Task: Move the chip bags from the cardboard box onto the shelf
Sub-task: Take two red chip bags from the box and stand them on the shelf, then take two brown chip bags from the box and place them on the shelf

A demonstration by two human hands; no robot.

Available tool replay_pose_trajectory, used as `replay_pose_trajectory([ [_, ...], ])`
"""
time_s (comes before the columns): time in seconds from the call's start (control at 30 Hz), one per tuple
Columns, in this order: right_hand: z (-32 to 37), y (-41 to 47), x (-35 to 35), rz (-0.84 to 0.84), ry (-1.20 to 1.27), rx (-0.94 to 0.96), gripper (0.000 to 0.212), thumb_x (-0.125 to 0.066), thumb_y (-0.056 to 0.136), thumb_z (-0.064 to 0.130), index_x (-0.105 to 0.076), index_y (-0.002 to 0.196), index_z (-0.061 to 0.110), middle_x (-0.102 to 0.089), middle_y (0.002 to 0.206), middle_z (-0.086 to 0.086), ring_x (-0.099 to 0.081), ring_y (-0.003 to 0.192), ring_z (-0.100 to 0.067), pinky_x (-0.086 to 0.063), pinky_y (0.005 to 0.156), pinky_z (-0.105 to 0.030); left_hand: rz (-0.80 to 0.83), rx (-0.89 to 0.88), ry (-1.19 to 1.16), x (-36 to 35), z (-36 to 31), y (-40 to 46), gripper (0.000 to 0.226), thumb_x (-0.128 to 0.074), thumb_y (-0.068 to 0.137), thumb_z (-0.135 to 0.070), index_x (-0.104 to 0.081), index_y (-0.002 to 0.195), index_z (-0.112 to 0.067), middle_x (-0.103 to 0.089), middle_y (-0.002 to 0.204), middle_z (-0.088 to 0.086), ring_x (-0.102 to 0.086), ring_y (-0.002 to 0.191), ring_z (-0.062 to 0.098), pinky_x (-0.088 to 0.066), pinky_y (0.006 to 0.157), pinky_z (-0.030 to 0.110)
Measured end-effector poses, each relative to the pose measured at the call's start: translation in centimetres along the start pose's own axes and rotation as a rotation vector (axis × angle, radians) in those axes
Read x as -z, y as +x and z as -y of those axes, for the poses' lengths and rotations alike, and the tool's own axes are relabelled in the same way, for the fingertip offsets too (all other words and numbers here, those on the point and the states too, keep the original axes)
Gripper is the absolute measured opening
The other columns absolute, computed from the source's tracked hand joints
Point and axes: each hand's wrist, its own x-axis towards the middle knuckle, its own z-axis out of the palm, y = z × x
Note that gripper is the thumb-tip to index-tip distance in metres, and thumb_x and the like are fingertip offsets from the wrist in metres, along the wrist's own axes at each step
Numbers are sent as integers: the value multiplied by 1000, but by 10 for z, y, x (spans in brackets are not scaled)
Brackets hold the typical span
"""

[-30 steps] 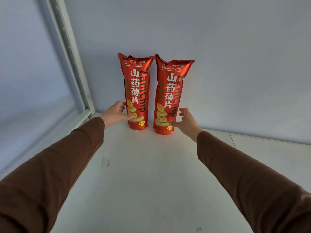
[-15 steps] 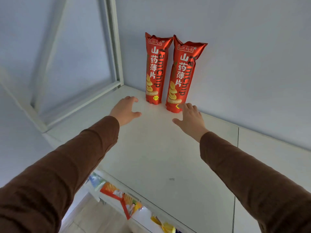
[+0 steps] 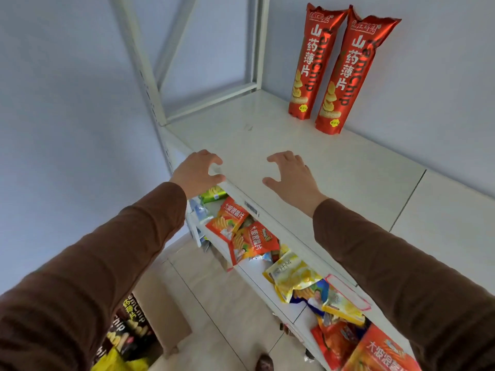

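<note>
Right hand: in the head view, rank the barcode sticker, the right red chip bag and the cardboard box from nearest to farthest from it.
From the right hand:
1. Barcode sticker, on the shelf's front edge, just below and left of the hand.
2. Right red chip bag, standing at the back of the shelf by the wall.
3. Cardboard box, down on the floor at lower left.

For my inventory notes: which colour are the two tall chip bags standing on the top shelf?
Red, with white and dark lettering: left bag, right bag, in the head view.
</note>
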Motion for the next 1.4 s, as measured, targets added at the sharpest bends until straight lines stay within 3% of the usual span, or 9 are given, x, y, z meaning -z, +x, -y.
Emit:
replay_pose_trajectory([
  [0.2,73,-57,-46,65,-6,110,49,-64,93,35,-52,138,21,-51,139,-5,-47,126,-28,-43,102,-44,26,89,0,1,43,-105,45,-67,93,-39,-58,134,-21,-56,134,5,-49,127,26,-39,104,39],
  [0.57,175,-139,-165,376,27,303,48,-65,92,33,-55,136,16,-57,133,-10,-51,123,-31,-44,100,-43,48,411,-33,-18,143,-279,48,-65,94,-37,-54,139,-25,-50,147,1,-41,139,23,-34,112,41],
  [0.7,217,-168,-205,468,25,335,48,-63,93,39,-52,136,21,-57,133,-6,-51,125,-27,-46,101,-46,55,535,-58,-19,181,-342,46,-65,94,-32,-55,137,-20,-56,134,6,-50,130,29,-38,105,39],
  [0.8,237,-179,-227,517,21,335,49,-63,94,37,-52,138,18,-56,136,-8,-50,126,-28,-43,102,-42,77,577,-56,-22,200,-376,51,-64,96,-36,-52,142,-19,-54,140,9,-48,132,31,-36,107,40],
  [0.93,292,-194,-269,595,67,285,50,-60,95,35,-50,141,15,-54,139,-9,-48,129,-30,-42,107,-44,63,660,-145,-20,265,-432,52,-68,93,-39,-54,140,-23,-55,142,1,-52,129,23,-39,107,34],
  [1.07,334,-210,-320,648,73,192,45,-59,95,34,-53,133,10,-56,132,-13,-48,123,-32,-43,105,-47,82,743,-161,-26,336,-470,60,-60,83,-63,-54,135,-34,-56,141,-5,-54,126,22,-43,109,42],
  [1.17,357,-219,-357,694,74,135,46,-52,93,42,-53,129,14,-55,125,-5,-50,121,-28,-44,98,-39,133,750,-220,-41,377,-489,52,-69,92,-37,-56,138,-18,-56,139,8,-55,124,28,-42,107,41],
  [1.27,369,-220,-399,755,74,70,42,-56,93,40,-56,127,15,-58,122,-7,-57,116,-29,-40,85,-33,180,774,-255,-60,409,-499,52,-69,93,-33,-54,140,-16,-56,140,10,-54,126,29,-42,105,39],
  [1.4,374,-212,-442,797,79,48,48,-59,97,38,-51,141,19,-56,140,-5,-53,126,-24,-41,98,-32,239,814,-308,-92,450,-503,55,-68,93,-34,-52,142,-16,-53,144,9,-51,129,28,-41,106,40],
])
